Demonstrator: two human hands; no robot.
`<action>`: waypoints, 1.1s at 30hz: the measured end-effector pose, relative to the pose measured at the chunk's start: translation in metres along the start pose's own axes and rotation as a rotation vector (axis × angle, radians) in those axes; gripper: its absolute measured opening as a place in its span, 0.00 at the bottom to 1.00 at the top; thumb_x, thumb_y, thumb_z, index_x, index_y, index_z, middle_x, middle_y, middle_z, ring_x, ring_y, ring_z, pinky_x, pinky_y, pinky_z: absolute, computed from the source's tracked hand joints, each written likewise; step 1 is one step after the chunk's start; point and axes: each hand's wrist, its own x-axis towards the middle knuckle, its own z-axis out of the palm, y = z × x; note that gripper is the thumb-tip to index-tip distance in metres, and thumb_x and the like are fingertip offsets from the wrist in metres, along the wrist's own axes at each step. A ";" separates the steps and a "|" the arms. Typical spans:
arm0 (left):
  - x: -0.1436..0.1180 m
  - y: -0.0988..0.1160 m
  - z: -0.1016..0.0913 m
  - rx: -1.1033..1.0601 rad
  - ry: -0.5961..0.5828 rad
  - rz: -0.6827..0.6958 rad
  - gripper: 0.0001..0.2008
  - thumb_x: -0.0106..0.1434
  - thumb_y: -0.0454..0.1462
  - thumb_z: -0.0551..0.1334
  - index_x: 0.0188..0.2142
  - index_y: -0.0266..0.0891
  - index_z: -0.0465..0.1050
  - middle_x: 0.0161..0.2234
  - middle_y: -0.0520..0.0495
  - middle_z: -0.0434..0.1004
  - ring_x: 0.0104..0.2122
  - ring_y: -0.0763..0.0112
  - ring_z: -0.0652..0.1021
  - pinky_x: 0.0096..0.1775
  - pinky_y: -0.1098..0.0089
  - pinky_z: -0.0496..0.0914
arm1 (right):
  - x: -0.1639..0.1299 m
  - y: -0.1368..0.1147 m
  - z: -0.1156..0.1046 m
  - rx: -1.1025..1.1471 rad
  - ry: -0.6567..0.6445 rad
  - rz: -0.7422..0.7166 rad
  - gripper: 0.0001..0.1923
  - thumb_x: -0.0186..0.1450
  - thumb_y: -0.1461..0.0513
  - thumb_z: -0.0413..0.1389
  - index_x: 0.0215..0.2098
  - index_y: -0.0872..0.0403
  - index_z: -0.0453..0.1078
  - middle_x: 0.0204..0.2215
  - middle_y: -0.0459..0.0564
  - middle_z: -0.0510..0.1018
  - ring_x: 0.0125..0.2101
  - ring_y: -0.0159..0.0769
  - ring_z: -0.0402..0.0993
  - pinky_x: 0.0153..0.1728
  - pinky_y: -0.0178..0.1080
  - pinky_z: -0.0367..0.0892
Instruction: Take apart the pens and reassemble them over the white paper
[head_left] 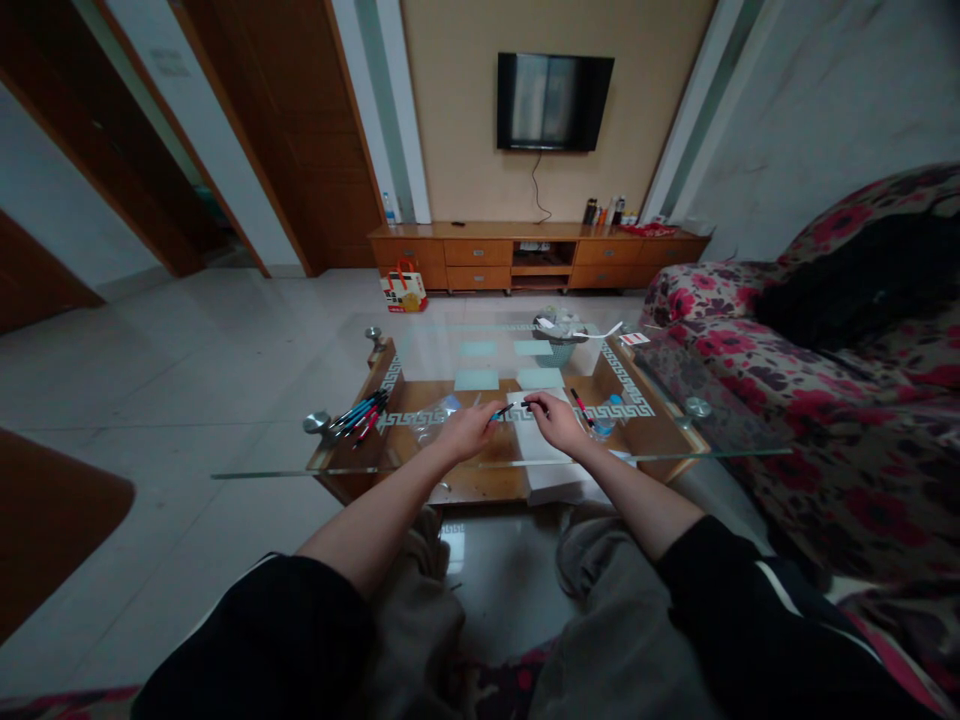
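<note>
Over the glass table, my left hand pinches a blue and black pen, its tip pointing to the right. Just across from it, my right hand holds a small black piece that looks like a pen cap between thumb and fingers. A narrow gap shows between the pen and this piece. To the left lies a pile of pens in black, blue and red. A red and black pen is to the right of my right hand.
Beneath the glass a white box sits on the shelf. A clear plastic bag and a blue-topped item lie near my hands. A basket is at the far side. The flowered sofa stands on the right.
</note>
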 end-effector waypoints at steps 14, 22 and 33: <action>-0.002 0.001 -0.002 0.135 -0.043 0.056 0.19 0.68 0.37 0.55 0.58 0.49 0.66 0.46 0.46 0.78 0.41 0.61 0.78 0.41 0.68 0.70 | 0.000 -0.005 -0.002 0.014 0.010 -0.038 0.12 0.70 0.64 0.49 0.47 0.52 0.73 0.43 0.51 0.80 0.40 0.37 0.75 0.43 0.39 0.68; -0.003 0.003 -0.004 0.142 -0.064 0.030 0.17 0.69 0.39 0.54 0.57 0.49 0.66 0.44 0.46 0.79 0.41 0.62 0.78 0.41 0.67 0.70 | 0.000 0.000 0.002 0.017 -0.006 -0.051 0.12 0.70 0.64 0.50 0.47 0.52 0.73 0.42 0.51 0.80 0.40 0.38 0.75 0.43 0.39 0.67; -0.003 0.002 -0.007 0.128 -0.053 0.083 0.17 0.68 0.37 0.54 0.56 0.47 0.67 0.46 0.46 0.79 0.41 0.62 0.78 0.41 0.67 0.70 | 0.000 -0.003 0.001 0.043 -0.061 -0.097 0.12 0.70 0.65 0.50 0.48 0.52 0.73 0.42 0.52 0.79 0.40 0.38 0.75 0.44 0.40 0.68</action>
